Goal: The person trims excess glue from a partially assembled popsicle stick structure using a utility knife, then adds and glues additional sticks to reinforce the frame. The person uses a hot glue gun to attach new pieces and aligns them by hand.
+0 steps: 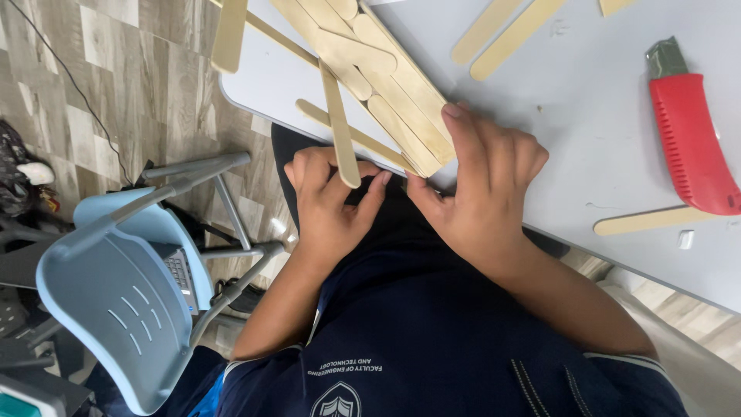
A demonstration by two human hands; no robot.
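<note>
Wooden stick panel [386,85] under right hand [482,193], fingers pressing flat; left hand [328,205] grip pinches single stick [340,127].

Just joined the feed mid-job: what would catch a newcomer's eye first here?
Two bare hands meet at the table's near edge: the left hand pinches one wooden stick, the right hand presses on a stick panel. A red utility knife lies far right; a pale blue chair stands lower left.
</note>
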